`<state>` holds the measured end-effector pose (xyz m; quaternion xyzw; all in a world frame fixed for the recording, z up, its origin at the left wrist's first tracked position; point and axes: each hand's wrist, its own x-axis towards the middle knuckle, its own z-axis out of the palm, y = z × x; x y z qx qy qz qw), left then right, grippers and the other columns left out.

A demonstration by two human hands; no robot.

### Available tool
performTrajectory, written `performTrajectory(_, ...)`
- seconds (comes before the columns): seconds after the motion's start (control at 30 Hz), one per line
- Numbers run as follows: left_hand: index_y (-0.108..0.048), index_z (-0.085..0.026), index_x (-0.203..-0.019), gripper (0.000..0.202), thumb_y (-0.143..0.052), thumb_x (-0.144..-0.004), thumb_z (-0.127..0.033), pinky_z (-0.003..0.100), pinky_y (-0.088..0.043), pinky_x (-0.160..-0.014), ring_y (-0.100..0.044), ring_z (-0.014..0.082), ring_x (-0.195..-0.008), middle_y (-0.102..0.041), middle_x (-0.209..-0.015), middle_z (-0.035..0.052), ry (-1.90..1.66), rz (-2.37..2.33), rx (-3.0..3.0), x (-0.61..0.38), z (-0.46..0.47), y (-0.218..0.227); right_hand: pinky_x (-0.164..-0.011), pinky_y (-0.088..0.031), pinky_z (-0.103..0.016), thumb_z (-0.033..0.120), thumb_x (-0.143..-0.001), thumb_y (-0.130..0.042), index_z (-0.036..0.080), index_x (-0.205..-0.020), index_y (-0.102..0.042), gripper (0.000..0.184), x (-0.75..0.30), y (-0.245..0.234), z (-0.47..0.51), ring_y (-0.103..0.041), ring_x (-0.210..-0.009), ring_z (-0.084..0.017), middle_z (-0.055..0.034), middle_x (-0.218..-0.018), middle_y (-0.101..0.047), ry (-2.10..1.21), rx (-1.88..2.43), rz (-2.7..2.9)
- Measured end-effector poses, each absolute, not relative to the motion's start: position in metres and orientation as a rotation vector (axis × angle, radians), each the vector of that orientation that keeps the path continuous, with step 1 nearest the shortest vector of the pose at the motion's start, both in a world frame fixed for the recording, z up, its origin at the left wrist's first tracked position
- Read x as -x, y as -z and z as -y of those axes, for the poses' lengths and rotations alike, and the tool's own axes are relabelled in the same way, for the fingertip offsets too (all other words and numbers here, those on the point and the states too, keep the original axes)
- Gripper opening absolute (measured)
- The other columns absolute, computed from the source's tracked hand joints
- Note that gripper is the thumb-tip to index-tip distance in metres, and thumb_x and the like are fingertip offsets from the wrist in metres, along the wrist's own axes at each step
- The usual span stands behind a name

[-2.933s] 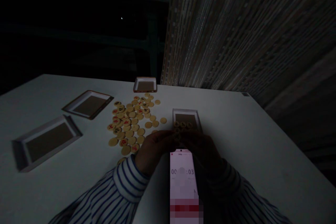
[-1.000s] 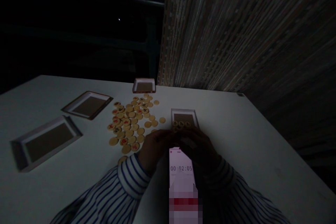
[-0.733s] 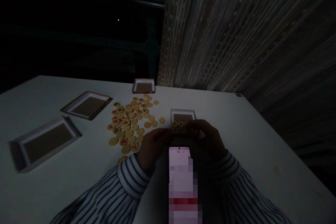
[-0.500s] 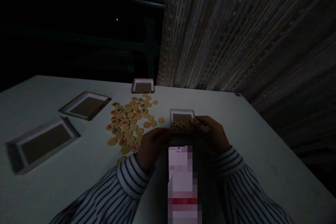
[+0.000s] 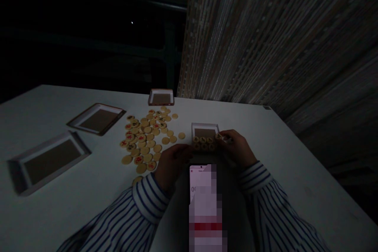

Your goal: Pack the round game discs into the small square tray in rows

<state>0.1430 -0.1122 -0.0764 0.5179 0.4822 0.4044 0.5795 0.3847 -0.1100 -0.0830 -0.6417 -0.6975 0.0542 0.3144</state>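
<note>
A small white-rimmed box (image 5: 205, 125) stands in front of me, and round wooden Chinese chess pieces (image 5: 203, 140) with dark characters lie in rows along its near side. At the box's right edge, my right hand (image 5: 238, 147) pinches one chess piece (image 5: 218, 136) between thumb and fingertips. My left hand (image 5: 174, 163) is at the near left corner of the box, its fingers loosely bent and apart, with nothing visible in them. Deep shadow makes it unclear whether those fingers touch the box. Left of it spreads a loose pile of pieces (image 5: 144, 150), some face up with red or black characters.
On the white table (image 5: 283, 177), two shallow trays, a brown-rimmed one (image 5: 113, 107) and a pale one (image 5: 47, 147), lie at left. Another small box (image 5: 161, 102) sits at the far edge. A lit phone (image 5: 197, 177) is nearest me. A string curtain (image 5: 236, 39) hangs behind.
My right hand's fingers have shifted slightly at the box's right edge, still with the piece in them. My left hand has barely moved, and the pile and trays look the same.
</note>
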Motion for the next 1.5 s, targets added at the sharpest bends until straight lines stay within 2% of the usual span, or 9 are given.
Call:
performTrajectory(0.8, -0.067, -0.016, -0.082, 0.027, -0.061, -0.07, -0.039, 0.027, -0.049, -0.058, -0.064, 0.0175, -0.064, -0.069, -0.07, 0.0051, -0.915, -1.121, -1.293, -0.142, 0.1123, 0.0746, -0.067, -0.045, -0.032, 0.037, -0.076, -0.059, 0.019, -0.091, -0.068, 0.025, -0.3857, 0.0856, 0.1022, -0.054, -0.076, -0.018, -0.0064, -0.088, -0.057, -0.198, 1.799, 1.884)
performTrajectory(1.13, -0.068, -0.016, -0.081, 0.026, -0.061, -0.072, -0.039, 0.026, -0.048, -0.06, -0.063, 0.0166, -0.064, -0.068, -0.069, 0.0039, -0.906, -1.126, -1.287, -0.1427, 0.1125, 0.0775, -0.067, -0.046, -0.034, 0.037, -0.076, -0.059, 0.018, -0.096, -0.065, 0.028, -0.3874, 0.0864, 0.1028, -0.054, -0.077, -0.018, -0.0071, -0.092, -0.056, -0.216, 1.828, 1.901)
performTrajectory(1.5, -0.067, -0.014, -0.086, 0.03, -0.059, -0.073, -0.04, 0.027, -0.048, -0.06, -0.063, 0.0167, -0.066, -0.069, -0.074, 0.0059, -0.885, -1.137, -1.319, -0.1413, 0.1128, 0.0752, -0.076, -0.044, -0.036, 0.029, -0.08, -0.053, 0.018, -0.095, -0.067, 0.023, -0.3847, 0.0799, 0.1059, -0.054, -0.086, -0.02, -0.0081, -0.091, -0.057, -0.098, 1.85, 1.979)
